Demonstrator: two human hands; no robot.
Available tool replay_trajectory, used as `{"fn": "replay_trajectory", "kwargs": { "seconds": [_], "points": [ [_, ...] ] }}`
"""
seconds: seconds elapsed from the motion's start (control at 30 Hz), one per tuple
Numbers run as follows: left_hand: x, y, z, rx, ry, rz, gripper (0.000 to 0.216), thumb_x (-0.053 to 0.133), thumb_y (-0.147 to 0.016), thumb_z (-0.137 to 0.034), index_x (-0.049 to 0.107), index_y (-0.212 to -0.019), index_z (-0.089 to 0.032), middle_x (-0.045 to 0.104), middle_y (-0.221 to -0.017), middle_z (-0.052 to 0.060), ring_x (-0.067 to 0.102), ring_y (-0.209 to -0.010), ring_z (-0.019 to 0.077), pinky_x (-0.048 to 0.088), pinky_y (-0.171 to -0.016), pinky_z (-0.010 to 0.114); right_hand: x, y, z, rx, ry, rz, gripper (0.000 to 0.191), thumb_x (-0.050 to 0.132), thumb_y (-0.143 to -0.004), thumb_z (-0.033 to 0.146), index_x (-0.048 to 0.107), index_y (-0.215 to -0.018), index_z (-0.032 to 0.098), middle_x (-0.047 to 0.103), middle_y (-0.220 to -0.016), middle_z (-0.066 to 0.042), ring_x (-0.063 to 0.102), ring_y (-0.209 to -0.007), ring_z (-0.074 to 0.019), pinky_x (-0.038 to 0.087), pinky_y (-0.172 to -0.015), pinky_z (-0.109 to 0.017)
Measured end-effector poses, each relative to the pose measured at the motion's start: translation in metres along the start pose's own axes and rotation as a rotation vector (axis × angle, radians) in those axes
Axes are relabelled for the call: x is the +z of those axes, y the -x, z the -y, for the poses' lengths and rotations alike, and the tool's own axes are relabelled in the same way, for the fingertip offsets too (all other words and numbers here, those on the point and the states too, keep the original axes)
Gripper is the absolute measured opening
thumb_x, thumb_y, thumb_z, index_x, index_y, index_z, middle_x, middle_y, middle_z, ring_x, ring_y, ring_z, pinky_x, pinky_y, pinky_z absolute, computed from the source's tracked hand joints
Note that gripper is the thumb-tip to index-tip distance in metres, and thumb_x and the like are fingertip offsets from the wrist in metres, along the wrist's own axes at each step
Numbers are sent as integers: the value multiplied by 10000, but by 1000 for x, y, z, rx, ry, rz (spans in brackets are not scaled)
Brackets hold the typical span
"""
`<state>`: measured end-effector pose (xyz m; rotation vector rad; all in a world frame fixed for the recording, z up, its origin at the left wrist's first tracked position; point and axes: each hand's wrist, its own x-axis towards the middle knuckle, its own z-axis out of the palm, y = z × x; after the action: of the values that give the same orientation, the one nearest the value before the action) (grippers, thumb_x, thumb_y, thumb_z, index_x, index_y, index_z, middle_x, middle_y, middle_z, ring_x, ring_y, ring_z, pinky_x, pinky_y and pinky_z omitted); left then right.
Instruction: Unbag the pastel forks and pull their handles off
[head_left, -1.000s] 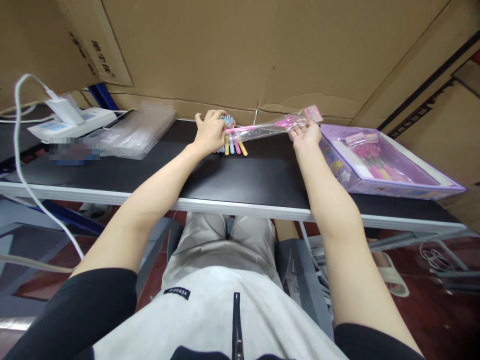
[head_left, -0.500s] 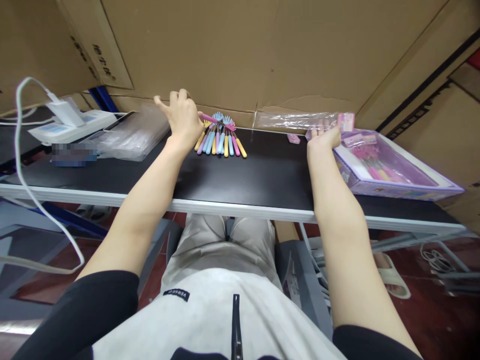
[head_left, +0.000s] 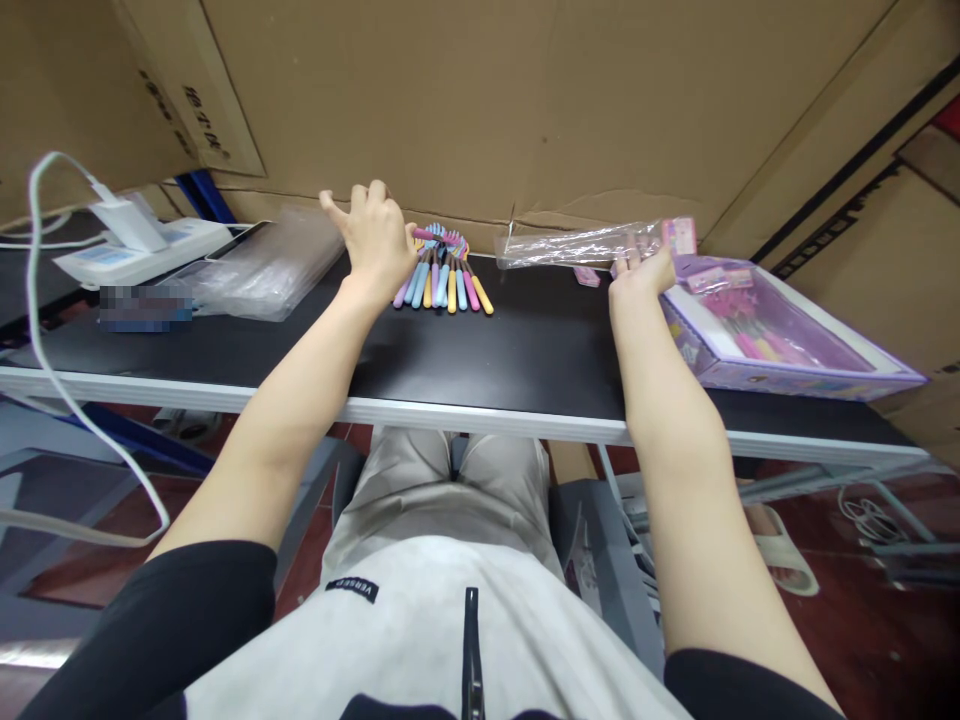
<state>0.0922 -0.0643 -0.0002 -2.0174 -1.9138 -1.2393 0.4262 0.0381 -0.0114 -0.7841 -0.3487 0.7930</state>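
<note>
My left hand pinches the pink handle of a small claw-headed back scratcher, pointing right above a fanned row of similar ones. Their handles are yellow, blue, purple and pink, and their heads lie toward the back. In my right hand is a long clear plastic bag, its open-looking left end toward the scratchers. A pink printed card shows at the bag's right end. The bag and the held scratcher are apart.
A purple window box holding packed scratchers stands at the right. A small pink card lies beside my right hand. Clear bags are stacked at the left, near a white power strip with a cable. Cardboard walls the back.
My left hand has shifted slightly right with the scratcher. My right hand has moved a little left, and the bag's left end now sits lower and nearer the scratchers.
</note>
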Motion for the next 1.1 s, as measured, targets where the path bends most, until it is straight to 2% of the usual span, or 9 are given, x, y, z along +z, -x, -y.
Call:
{"fn": "replay_trajectory", "kwargs": {
  "seconds": [0.13,0.3,0.37,0.47,0.67,0.77,0.93,1.0,1.1],
  "points": [
    [1,5,-3,-10,-123,107,590,417,-983,-560,649,-1339,-152,607,-1489,144,264,-1526,436,-135,-1238,664,3,7,2,35,-46,13,298,342,-1084,285,545,-1252,145,652,-1362,-131,738,-1125,-127,600,-921,-273],
    [12,6,-8,38,-322,193,437,438,-990,-363,732,-1162,-90,671,-1336,233,467,-1389,443,51,-1247,697,8,12,3,19,2,16,366,301,-1082,249,522,-1325,85,634,-1393,-180,752,-1058,-130,591,-858,-260],
    [20,6,-6,79,-344,244,416,458,-965,-313,737,-1158,-73,685,-1292,237,503,-1353,450,65,-1232,726,9,15,4,14,75,36,423,249,-1086,251,492,-1383,72,618,-1413,-191,747,-1074,-117,585,-837,-239],
    [33,5,-1,137,-309,301,393,551,-894,-279,733,-1202,-117,709,-1253,195,518,-1343,444,58,-1229,739,11,19,5,-4,196,74,477,170,-1086,242,453,-1431,71,580,-1458,-201,730,-1124,-97,575,-806,-200],
    [45,4,7,174,-248,384,353,603,-861,-281,753,-1158,-166,721,-1209,161,520,-1350,444,67,-1213,767,13,27,4,-18,300,95,465,138,-1077,195,430,-1421,83,571,-1434,-239,738,-1099,-101,568,-789,-179],
    [44,4,8,158,-240,397,330,620,-878,-337,755,-1122,-159,695,-1268,176,501,-1367,457,89,-1209,766,12,23,0,3,250,105,400,214,-1093,237,479,-1370,124,617,-1368,-186,738,-1081,-111,581,-802,-207],
    [48,2,11,128,-210,344,351,619,-915,-388,719,-1146,-143,662,-1315,198,513,-1355,435,157,-1210,722,12,13,-10,-34,368,206,213,459,-1035,325,630,-1067,201,682,-1094,-65,730,-1034,-149,613,-825,-295],
    [53,1,11,113,-128,296,336,576,-963,-397,702,-1151,-149,682,-1265,181,540,-1333,396,194,-1215,672,15,22,-10,-6,329,215,162,513,-1014,319,612,-974,198,664,-966,-30,719,-935,-127,624,-810,-292],
    [61,0,7,90,78,241,341,493,-1030,-429,694,-1111,-166,717,-1167,134,586,-1279,334,272,-1203,564,23,52,-9,106,245,226,196,506,-1031,266,552,-858,185,591,-779,20,647,-713,-73,633,-777,-256]
  ]
}}
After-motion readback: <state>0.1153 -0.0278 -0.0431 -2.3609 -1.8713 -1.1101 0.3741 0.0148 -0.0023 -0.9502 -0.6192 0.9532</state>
